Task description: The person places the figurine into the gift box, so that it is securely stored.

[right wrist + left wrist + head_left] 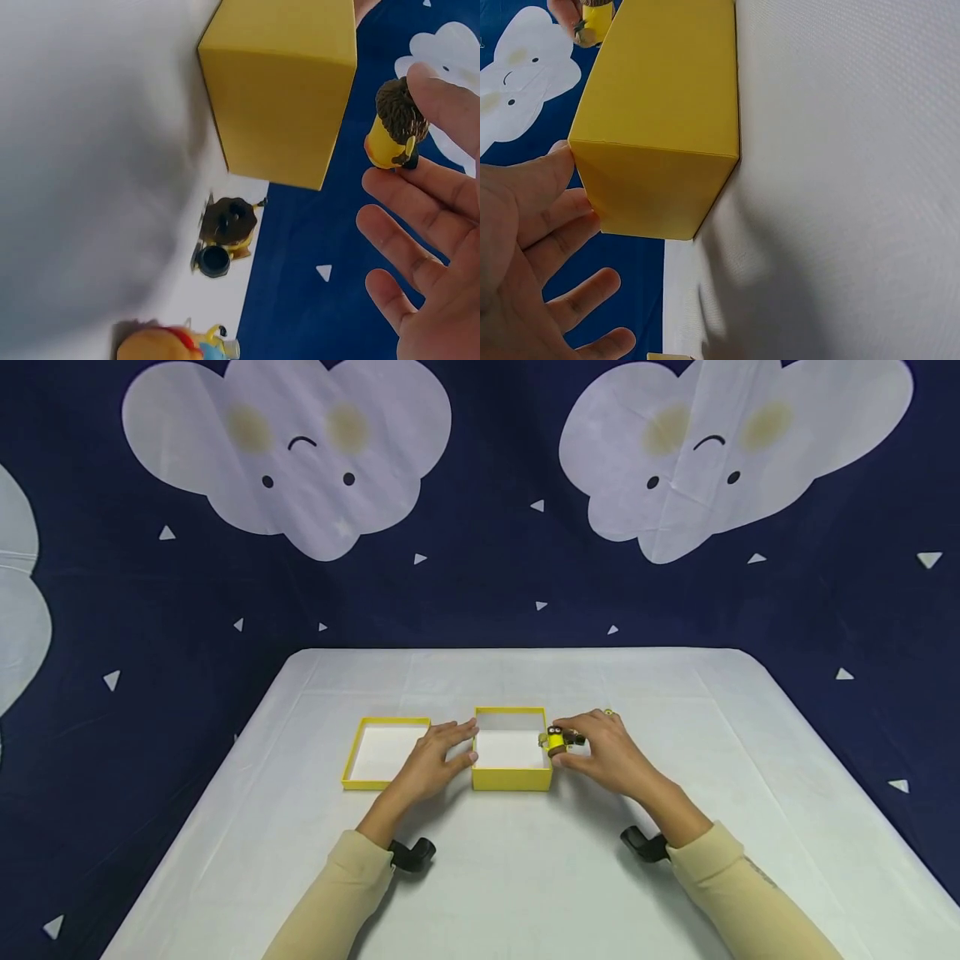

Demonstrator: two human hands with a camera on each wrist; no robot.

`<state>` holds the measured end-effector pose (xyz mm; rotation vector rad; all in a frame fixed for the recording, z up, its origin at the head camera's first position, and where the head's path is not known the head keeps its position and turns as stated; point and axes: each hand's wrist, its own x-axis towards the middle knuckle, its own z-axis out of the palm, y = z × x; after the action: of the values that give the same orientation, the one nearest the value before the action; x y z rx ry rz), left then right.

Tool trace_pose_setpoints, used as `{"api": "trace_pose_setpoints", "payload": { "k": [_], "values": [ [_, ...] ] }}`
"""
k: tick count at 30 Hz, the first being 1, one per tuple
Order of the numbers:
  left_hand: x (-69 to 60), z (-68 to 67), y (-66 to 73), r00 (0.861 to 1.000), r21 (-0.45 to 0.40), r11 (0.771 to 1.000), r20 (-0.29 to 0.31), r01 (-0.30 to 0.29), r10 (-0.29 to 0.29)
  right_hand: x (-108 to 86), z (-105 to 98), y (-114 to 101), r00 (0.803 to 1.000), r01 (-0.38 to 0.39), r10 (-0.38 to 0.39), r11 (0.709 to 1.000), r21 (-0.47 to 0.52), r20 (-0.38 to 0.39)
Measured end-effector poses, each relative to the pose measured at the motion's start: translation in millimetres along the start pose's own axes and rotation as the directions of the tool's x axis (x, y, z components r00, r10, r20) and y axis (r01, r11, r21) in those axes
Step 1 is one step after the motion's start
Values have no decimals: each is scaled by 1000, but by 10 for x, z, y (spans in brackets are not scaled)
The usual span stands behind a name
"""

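An open yellow box [512,779] with a white inside stands upright on the white table. My left hand [437,758] is at its left wall, with thumb and fingertips touching the side near the rim. In the left wrist view that hand's fingers [589,296] are spread and relaxed. Just outside the right wall, about rim height, my right hand [607,752] pinches a small yellow toy figure [556,742] between thumb and forefinger. The figure has goggle-like eyes and a rough brown part [400,109]. The other right fingers stay extended.
A shallow yellow lid [365,785], white inside, lies left of the box. Beyond the right hand stand a brown-and-yellow toy figure [229,221] and an orange, red and blue toy [161,345]. A dark blue cloth with clouds hangs behind the table [525,877].
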<state>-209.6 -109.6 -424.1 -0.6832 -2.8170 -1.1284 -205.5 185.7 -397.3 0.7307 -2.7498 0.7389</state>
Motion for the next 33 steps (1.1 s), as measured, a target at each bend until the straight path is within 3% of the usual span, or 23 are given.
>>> {"api": "trace_pose_setpoints", "payload": {
  "k": [14,22,33],
  "values": [
    [0,-4,5,1000,10,1000,-1,16,-16,201,104,-141,998,-41,41,999,2,55],
    [4,-11,10,1000,14,1000,4,23,-23,312,190,-210,994,-66,61,996,55,90],
    [4,-34,12,998,13,999,52,33,-33,463,316,-297,986,-74,67,996,44,154]
  ]
}}
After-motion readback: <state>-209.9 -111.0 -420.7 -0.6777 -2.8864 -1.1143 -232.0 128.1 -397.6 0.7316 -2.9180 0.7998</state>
